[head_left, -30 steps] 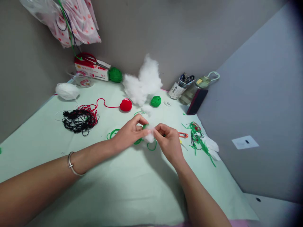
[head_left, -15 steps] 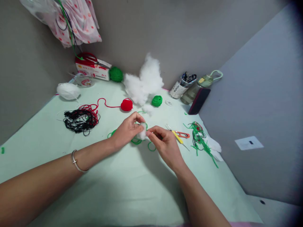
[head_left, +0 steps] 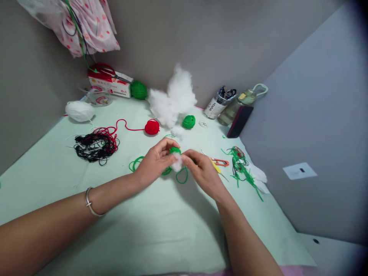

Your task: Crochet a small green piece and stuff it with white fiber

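Between the thumb and fingers of my left hand [head_left: 156, 159] is a small green crocheted piece [head_left: 175, 150]. A tuft of white stuffing [head_left: 177, 163] bulges from its near side. My right hand [head_left: 202, 168] pinches at the right edge of that tuft, thumb and forefinger together. Loose green yarn [head_left: 182, 177] loops on the table below and beside the hands. Just right of my right hand lie a yellow-handled crochet hook [head_left: 216, 167] and orange thread snips [head_left: 220, 162], both partly covered by the hand.
White stuffing [head_left: 172, 101] is heaped at the back, near green [head_left: 189, 122] and red [head_left: 151, 127] yarn balls. Tangled black yarn [head_left: 96, 147] lies left, yarn scraps [head_left: 243, 166] right. A pen cup [head_left: 215, 107], bottle [head_left: 238, 105] and phone [head_left: 240, 122] stand back right.
The green piece has turned so more of its green side shows above the stuffing. Both hands stay close together, and the whole view has shifted slightly.
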`<state>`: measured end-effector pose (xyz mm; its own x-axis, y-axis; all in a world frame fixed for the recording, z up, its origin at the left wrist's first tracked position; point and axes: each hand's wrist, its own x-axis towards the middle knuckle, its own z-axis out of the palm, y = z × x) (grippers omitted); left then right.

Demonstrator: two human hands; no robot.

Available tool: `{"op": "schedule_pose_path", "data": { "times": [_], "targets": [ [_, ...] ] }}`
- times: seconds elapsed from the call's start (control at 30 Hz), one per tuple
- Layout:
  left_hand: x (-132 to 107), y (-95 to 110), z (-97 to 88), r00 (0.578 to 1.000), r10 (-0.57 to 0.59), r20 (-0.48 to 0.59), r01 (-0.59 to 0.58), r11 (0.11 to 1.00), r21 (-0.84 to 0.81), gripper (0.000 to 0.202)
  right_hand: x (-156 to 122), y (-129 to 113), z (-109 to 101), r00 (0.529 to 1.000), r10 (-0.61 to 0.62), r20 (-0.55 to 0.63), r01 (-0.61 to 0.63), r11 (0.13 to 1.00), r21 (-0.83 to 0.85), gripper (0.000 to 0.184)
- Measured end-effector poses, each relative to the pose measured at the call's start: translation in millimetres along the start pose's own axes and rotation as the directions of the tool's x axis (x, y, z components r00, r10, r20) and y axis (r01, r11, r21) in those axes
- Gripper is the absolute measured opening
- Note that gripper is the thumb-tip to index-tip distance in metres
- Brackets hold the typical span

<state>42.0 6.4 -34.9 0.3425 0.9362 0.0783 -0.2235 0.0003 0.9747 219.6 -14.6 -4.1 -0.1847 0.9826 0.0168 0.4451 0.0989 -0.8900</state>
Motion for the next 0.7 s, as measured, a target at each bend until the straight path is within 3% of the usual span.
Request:
{"op": "schedule_pose_path", "data": {
  "times": [0.07, 0.23, 0.4, 0.53, 0.63, 0.7],
  "targets": [
    [-0.7, -1.1, 1.1, 1.0, -0.023, -0.002, 0.023, 1.0, 0.014, 0.025, 1.1, 1.6, 2.2, 0.996, 0.033, 0.086, -0.03, 0.999, -0.038, 0.04],
    [-2.1, 4.3, 2.6, 0.995, -0.071, 0.07, 0.071, 0.997, 0.008, 0.028, 2.4, 4.1, 4.5, 0.995, 0.069, -0.078, -0.069, 0.998, 0.007, 0.033],
    [0.4, 5.5, -1.6, 0.993, -0.083, 0.079, 0.081, 0.996, 0.027, 0.028, -1.0, 5.2, 1.8, 0.992, 0.028, -0.119, -0.039, 0.995, -0.095, 0.028],
    [-0.2, -2.9, -1.5, 0.999, -0.035, 0.027, 0.033, 0.997, 0.072, 0.02, -3.5, 2.3, -0.1, 1.0, 0.006, -0.016, -0.009, 0.972, -0.236, 0.028],
    [-2.5, -8.1, 1.3, 1.0, 0.006, -0.026, -0.003, 0.994, 0.109, 0.018, -6.7, -2.7, 3.1, 0.995, 0.059, 0.079, -0.04, 0.974, -0.222, 0.029],
    [-2.3, -9.9, 2.5, 0.998, 0.027, -0.055, -0.02, 0.993, 0.118, 0.019, -10.1, -6.4, 8.5, 0.996, 0.052, 0.074, -0.037, 0.98, -0.195, 0.027]
  ]
}}
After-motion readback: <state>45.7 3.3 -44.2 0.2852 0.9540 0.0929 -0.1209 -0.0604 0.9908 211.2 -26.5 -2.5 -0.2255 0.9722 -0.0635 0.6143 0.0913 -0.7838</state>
